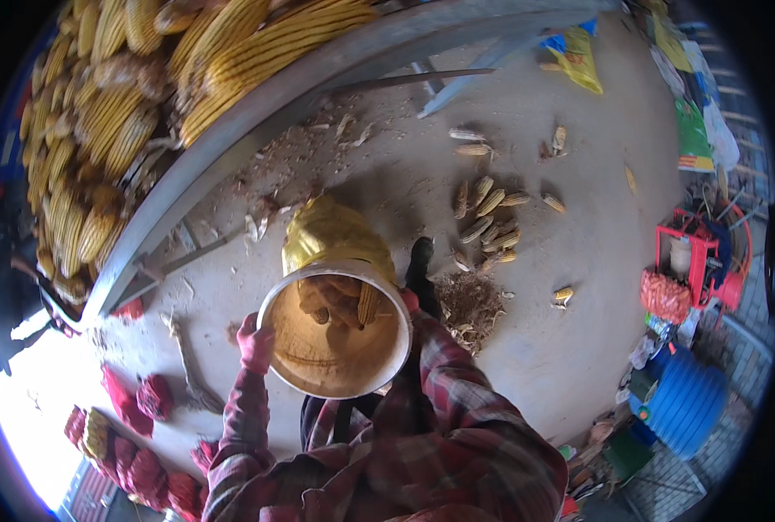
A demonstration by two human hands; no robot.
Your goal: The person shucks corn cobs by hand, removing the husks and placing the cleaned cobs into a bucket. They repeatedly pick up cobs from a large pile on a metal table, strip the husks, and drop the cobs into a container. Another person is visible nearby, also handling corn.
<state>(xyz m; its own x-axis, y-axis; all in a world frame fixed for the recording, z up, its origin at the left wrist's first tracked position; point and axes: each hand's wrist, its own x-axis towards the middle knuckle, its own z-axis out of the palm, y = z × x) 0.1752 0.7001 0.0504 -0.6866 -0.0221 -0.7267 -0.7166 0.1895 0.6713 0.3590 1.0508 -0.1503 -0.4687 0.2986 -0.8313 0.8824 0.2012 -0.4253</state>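
Note:
A round, pale-rimmed bucket (pixel 335 362) is held in front of my body, its mouth facing up toward me. My left hand (pixel 255 344) grips its left rim. On the right, my right hand (pixel 410 301) holds the opposite side, partly hidden by the sleeve and rim. Inside lie a yellow ear of corn (pixel 368 304) and a brown clump (pixel 332 297) against the far wall; dusty tan residue coats the interior. Just beyond the bucket's far edge stands a shiny yellow woven sack (pixel 335 228). Whether the bucket touches the sack cannot be told.
Corn ears fill a metal-framed bin (pixel 230 134) at upper left. Loose ears (pixel 492 202) and a debris pile (pixel 471 310) lie on the floor to the right. Red mesh sacks (pixel 146 473) stand lower left. A red machine (pixel 694 254) and blue barrel (pixel 684 398) line the right side.

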